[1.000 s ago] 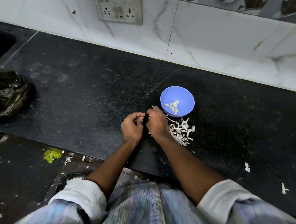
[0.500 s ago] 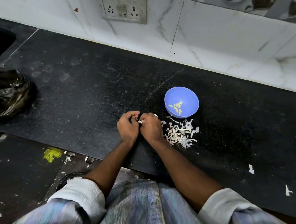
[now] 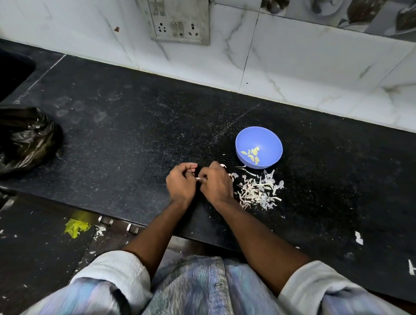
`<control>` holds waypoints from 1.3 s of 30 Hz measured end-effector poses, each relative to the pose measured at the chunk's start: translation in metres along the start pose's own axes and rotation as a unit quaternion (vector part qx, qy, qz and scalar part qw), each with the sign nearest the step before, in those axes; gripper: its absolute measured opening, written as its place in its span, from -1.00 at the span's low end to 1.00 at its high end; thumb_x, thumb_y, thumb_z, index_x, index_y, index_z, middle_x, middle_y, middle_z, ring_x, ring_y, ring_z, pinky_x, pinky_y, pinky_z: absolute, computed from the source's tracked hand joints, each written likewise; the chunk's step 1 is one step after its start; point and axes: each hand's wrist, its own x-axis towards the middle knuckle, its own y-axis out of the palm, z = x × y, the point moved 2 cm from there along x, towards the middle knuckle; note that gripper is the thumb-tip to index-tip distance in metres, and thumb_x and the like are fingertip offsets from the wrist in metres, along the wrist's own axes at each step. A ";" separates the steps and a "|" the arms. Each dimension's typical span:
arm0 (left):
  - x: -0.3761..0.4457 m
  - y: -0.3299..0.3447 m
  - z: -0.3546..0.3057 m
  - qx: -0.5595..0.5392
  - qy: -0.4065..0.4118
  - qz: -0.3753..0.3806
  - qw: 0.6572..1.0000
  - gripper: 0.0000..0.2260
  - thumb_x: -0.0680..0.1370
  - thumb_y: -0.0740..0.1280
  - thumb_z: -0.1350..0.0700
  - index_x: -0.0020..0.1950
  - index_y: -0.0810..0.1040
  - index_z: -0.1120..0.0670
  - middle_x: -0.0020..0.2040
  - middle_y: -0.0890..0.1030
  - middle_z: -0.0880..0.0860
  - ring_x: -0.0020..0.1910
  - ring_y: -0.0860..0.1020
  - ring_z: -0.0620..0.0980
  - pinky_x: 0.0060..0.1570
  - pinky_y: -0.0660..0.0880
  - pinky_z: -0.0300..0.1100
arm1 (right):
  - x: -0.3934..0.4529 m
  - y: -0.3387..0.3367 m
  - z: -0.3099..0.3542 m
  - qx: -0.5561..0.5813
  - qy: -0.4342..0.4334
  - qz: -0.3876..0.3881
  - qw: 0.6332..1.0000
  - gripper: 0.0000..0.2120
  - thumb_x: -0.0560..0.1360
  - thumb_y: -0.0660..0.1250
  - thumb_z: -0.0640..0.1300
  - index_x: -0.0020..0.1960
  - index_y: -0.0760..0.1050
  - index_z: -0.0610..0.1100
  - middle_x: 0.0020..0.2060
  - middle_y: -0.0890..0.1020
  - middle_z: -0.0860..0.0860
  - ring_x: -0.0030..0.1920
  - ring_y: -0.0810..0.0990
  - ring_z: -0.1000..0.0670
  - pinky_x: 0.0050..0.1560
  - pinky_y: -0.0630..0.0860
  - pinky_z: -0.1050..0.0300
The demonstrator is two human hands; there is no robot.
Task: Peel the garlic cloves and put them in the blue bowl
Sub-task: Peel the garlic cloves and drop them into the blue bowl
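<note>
Black speckled stone table (image 3: 127, 136), white marble-look tiles behind. Both hands meet at the near middle of the table, knuckles up, fingers curled. Left hand (image 3: 181, 182) and right hand (image 3: 215, 183) pinch one small pale garlic clove (image 3: 197, 179) between their fingertips; only a sliver of it shows. Blue bowl (image 3: 258, 147) stands just beyond the right hand, apart from it, with a few yellowish peeled cloves (image 3: 252, 154) on its bottom. Heap of white garlic skins (image 3: 259, 193) lies on the table just right of the right hand, in front of the bowl. Crumpled black plastic bag (image 3: 16, 137) at the far left of the table. Grimy socket plate (image 3: 177, 15) on the wall. White sleeves rolled up both forearms.
</note>
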 end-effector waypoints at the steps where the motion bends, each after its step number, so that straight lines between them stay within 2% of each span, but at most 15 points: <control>1: 0.000 -0.002 0.000 -0.001 -0.001 0.003 1.000 -0.71 0.61 0.29 0.35 0.09 0.75 0.07 -0.01 0.74 -0.02 -0.02 0.68 -0.09 0.14 0.60 -0.18 | -0.001 0.001 0.001 -0.004 -0.006 -0.001 1.000 -0.91 0.54 0.41 -0.20 -0.01 0.64 -0.03 0.04 0.50 -0.05 0.09 0.56 -0.11 -0.11 0.46 0.06; 3: 0.001 -0.005 -0.001 0.000 0.004 0.005 1.000 -0.72 0.61 0.29 0.35 0.09 0.75 0.08 0.00 0.74 -0.02 -0.01 0.68 -0.09 0.15 0.59 -0.19 | -0.001 0.002 0.000 0.004 -0.013 -0.010 1.000 -0.90 0.54 0.40 -0.24 -0.08 0.62 -0.05 0.01 0.48 -0.04 0.05 0.55 -0.11 -0.15 0.43 0.06; 6: 0.000 -0.006 -0.002 -0.003 0.013 0.010 1.000 -0.73 0.61 0.31 0.34 0.11 0.75 0.09 0.02 0.75 -0.02 0.01 0.68 -0.09 0.17 0.58 -0.20 | -0.005 -0.001 -0.007 0.071 0.008 -0.059 0.996 -0.87 0.51 0.41 -0.26 -0.12 0.62 -0.04 -0.05 0.49 -0.01 -0.03 0.56 -0.06 -0.15 0.52 0.01; 9: -0.005 0.002 -0.004 -0.022 0.018 0.054 0.998 -0.76 0.60 0.35 0.32 0.12 0.75 0.09 -0.01 0.75 -0.04 -0.04 0.68 -0.12 0.11 0.60 -0.21 | -0.010 -0.008 -0.021 0.153 0.047 -0.109 0.981 -0.85 0.48 0.46 -0.26 -0.14 0.63 -0.01 -0.09 0.50 0.06 -0.14 0.55 0.02 -0.14 0.53 0.03; 12: -0.017 0.016 -0.012 -0.059 0.031 0.112 0.991 -0.84 0.60 0.44 0.25 0.12 0.75 0.08 -0.09 0.76 -0.02 -0.16 0.67 -0.15 -0.03 0.62 -0.24 | -0.020 -0.015 -0.038 0.203 0.089 -0.141 0.965 -0.88 0.48 0.49 -0.22 -0.12 0.66 0.00 -0.10 0.55 0.07 -0.14 0.57 0.04 -0.08 0.56 0.03; 16: -0.028 0.035 -0.027 -0.083 0.064 0.139 0.985 -0.85 0.56 0.51 0.27 0.10 0.77 0.12 -0.05 0.77 0.02 -0.12 0.70 -0.15 0.03 0.66 -0.17 | -0.037 -0.023 -0.057 0.248 0.105 -0.168 0.948 -0.93 0.49 0.48 -0.22 -0.09 0.68 -0.06 -0.13 0.60 0.06 -0.17 0.60 0.07 -0.10 0.59 0.05; 18: -0.036 0.047 -0.037 -0.076 0.071 0.150 0.983 -0.85 0.54 0.52 0.29 0.08 0.76 0.12 -0.09 0.77 0.01 -0.16 0.70 -0.13 -0.02 0.68 -0.14 | -0.044 -0.029 -0.070 0.258 0.116 -0.184 0.941 -0.94 0.49 0.48 -0.22 -0.08 0.69 -0.08 -0.14 0.62 0.05 -0.16 0.62 0.07 -0.08 0.60 0.05; 20: -0.043 0.057 -0.045 -0.075 0.065 0.159 0.982 -0.85 0.52 0.54 0.29 0.06 0.76 0.13 -0.16 0.76 0.00 -0.22 0.69 -0.13 -0.08 0.69 -0.12 | -0.048 -0.034 -0.084 0.285 0.128 -0.179 0.933 -0.95 0.49 0.48 -0.19 -0.08 0.70 -0.07 -0.15 0.67 0.06 -0.12 0.65 0.05 -0.04 0.61 0.02; 23: -0.044 0.069 -0.051 -0.058 0.072 0.165 0.982 -0.88 0.52 0.56 0.27 0.03 0.79 0.11 -0.14 0.77 -0.03 -0.16 0.73 -0.12 -0.01 0.70 -0.06 | -0.048 -0.044 -0.100 0.345 0.145 -0.133 0.918 -0.93 0.51 0.47 -0.21 -0.05 0.72 -0.10 -0.18 0.74 0.05 -0.13 0.70 0.04 -0.04 0.64 0.03; 26: -0.046 0.078 -0.062 -0.010 0.114 0.159 0.981 -0.85 0.55 0.50 0.30 0.03 0.80 0.09 -0.07 0.77 -0.07 -0.06 0.72 -0.18 0.07 0.65 -0.17 | -0.047 -0.059 -0.111 0.449 0.179 -0.103 0.869 -0.83 0.51 0.42 -0.33 0.04 0.70 -0.14 -0.19 0.74 -0.03 -0.21 0.70 0.05 -0.18 0.59 0.17; 28: -0.049 0.084 -0.070 0.005 0.130 0.160 0.978 -0.81 0.54 0.48 0.34 0.02 0.80 0.09 -0.08 0.77 -0.06 -0.08 0.70 -0.20 0.01 0.61 -0.28 | -0.043 -0.068 -0.115 0.495 0.171 -0.081 0.848 -0.84 0.53 0.44 -0.34 0.04 0.67 -0.14 -0.22 0.73 -0.13 -0.27 0.68 0.00 -0.29 0.55 0.21; 32: -0.052 0.097 -0.073 -0.038 0.082 0.130 0.987 -0.80 0.54 0.47 0.35 0.10 0.76 0.14 -0.12 0.76 -0.03 -0.23 0.66 -0.29 -0.12 0.59 -0.36 | -0.035 -0.073 -0.124 0.541 0.152 -0.067 0.825 -0.88 0.53 0.44 -0.38 0.00 0.68 -0.22 -0.29 0.70 -0.17 -0.35 0.61 -0.01 -0.32 0.56 0.19; 35: -0.055 0.105 -0.067 -0.058 0.064 0.124 0.988 -0.80 0.58 0.44 0.33 0.13 0.77 0.12 -0.06 0.77 -0.02 -0.15 0.70 -0.18 -0.04 0.63 -0.28 | -0.035 -0.072 -0.132 0.559 0.165 -0.074 0.810 -0.88 0.53 0.43 -0.41 0.03 0.68 -0.28 -0.27 0.71 -0.20 -0.35 0.61 0.01 -0.32 0.56 0.19; 37: -0.056 0.108 -0.065 -0.084 0.028 0.130 0.988 -0.85 0.58 0.47 0.29 0.07 0.78 0.10 -0.08 0.78 -0.03 -0.09 0.74 -0.08 0.00 0.67 -0.18 | -0.035 -0.073 -0.137 0.554 0.165 -0.073 0.813 -0.89 0.54 0.43 -0.39 0.04 0.69 -0.30 -0.24 0.71 -0.23 -0.33 0.62 0.01 -0.32 0.57 0.21; 39: -0.055 0.110 -0.064 -0.090 0.005 0.133 0.987 -0.92 0.56 0.52 0.22 0.00 0.79 0.08 -0.14 0.78 -0.06 -0.12 0.75 -0.08 -0.01 0.67 -0.14 | -0.035 -0.073 -0.140 0.548 0.166 -0.074 0.817 -0.89 0.55 0.43 -0.37 0.05 0.68 -0.32 -0.24 0.71 -0.23 -0.33 0.63 0.01 -0.31 0.57 0.23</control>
